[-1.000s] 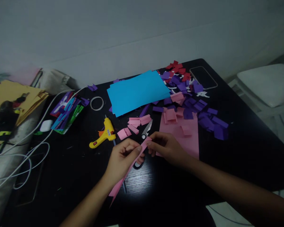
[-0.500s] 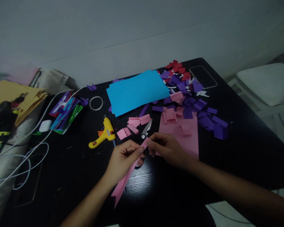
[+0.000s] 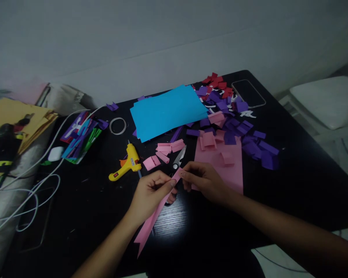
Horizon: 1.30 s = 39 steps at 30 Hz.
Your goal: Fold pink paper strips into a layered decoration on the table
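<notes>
A long pink paper strip (image 3: 149, 227) runs through my left hand (image 3: 153, 193), which pinches it between thumb and fingers near the upper end. Its notched tail hangs down toward the table's front. My right hand (image 3: 201, 179) has its thumb and forefinger closed on the strip's top end. Just beyond the hands lie scissors (image 3: 179, 158), blades pointing away, their handles mostly hidden behind my left hand. Folded pink paper pieces (image 3: 162, 150) sit past my left hand. Beneath and beside my right hand is a pink sheet (image 3: 233, 173) with a few folded pieces on it.
A yellow glue gun (image 3: 127, 164) lies left of the hands, beside a tape ring (image 3: 117, 126). Blue sheets (image 3: 168, 114) are stacked behind. Purple paper pieces (image 3: 256, 148) and red ones (image 3: 216, 81) are heaped at right, near a phone (image 3: 248, 94). White cables (image 3: 36, 197) trail at left.
The strip's lower tail has shifted slightly down and left. Both hands keep nearly the same pinch and position.
</notes>
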Tool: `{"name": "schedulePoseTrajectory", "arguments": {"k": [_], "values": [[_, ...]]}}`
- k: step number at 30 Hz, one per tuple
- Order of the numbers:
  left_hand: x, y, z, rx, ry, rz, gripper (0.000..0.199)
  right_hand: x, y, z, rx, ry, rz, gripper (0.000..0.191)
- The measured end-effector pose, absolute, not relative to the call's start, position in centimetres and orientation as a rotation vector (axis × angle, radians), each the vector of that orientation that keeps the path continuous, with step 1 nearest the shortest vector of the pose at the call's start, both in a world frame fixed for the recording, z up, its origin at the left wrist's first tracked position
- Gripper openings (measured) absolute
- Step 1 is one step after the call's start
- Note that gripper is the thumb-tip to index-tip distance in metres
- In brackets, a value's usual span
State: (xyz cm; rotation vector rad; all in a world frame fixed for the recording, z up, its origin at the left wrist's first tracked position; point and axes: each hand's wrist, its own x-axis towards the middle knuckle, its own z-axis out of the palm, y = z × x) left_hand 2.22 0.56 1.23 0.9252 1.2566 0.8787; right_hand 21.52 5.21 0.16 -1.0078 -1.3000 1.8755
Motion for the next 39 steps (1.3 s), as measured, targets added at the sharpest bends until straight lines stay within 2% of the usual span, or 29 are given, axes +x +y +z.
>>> {"name": "schedulePoseTrajectory", "arguments": {"k": [19, 29, 39], "values": [[2.14, 0.63, 0.97, 0.881, 1.228, 0.873, 0.032, 21.37, 5.16, -0.04, -1.005, -1.3, 1.902, 0.04], [2.14, 0.42, 0.65, 0.89, 1.173, 0.846, 0.03, 20.92, 4.9, 0.04, -0.907, -1.302, 1.97, 0.033], [2.08, 0.74, 1.53, 0.891, 1.222, 0.81, 0.03, 21.39, 5.16, 0.18, -1.054, -1.346, 1.778, 0.023]]}}
